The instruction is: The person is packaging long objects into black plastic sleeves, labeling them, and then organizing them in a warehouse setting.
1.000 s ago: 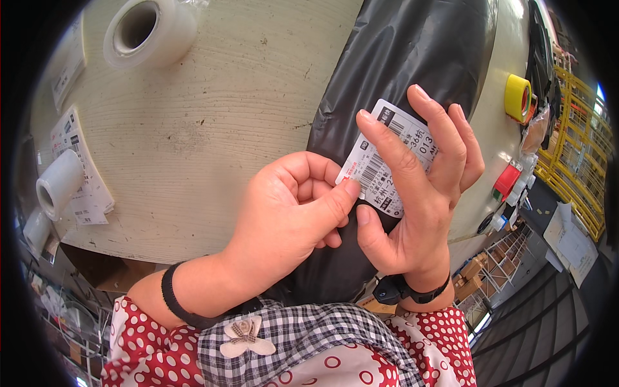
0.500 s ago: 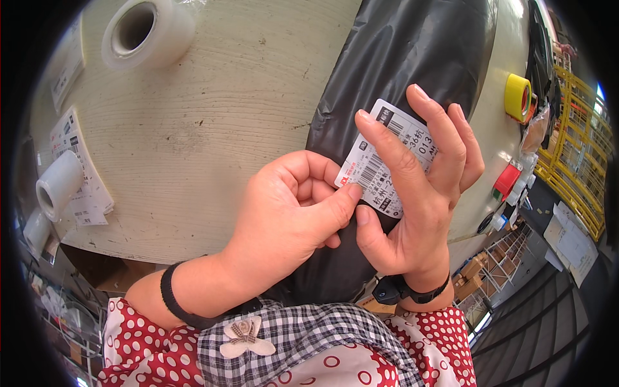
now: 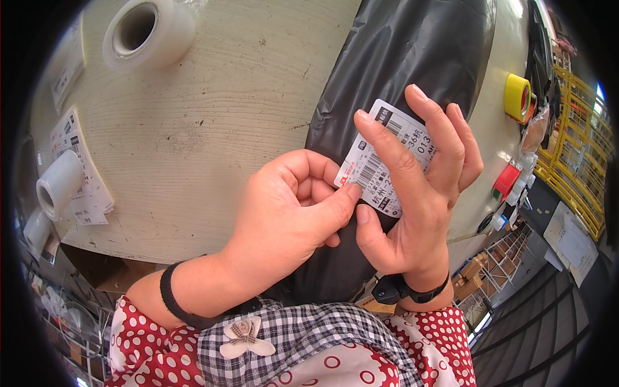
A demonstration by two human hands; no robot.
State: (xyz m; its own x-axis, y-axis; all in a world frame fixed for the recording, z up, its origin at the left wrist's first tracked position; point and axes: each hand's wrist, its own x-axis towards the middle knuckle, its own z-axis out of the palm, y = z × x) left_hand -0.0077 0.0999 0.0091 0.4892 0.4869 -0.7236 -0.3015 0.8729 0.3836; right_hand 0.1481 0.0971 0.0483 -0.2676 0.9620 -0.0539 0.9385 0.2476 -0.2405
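Note:
A long package in black plastic film lies on the table and reaches back from just in front of me. Over its top sits a white shipping label printed with barcodes and black text. My left hand is closed, thumb and curled fingers pinching the label's near-left corner. Above the label's right part, my right hand is open with its fingers spread. Its index finger and thumb are at the label's surface and lower edge, hiding some of the print; whether they press on it I cannot tell.
On the pale wooden table, a large roll of clear film stands at the back left. Printed labels and a smaller clear roll lie at the left edge. Yellow tape and red tape sit along the right edge.

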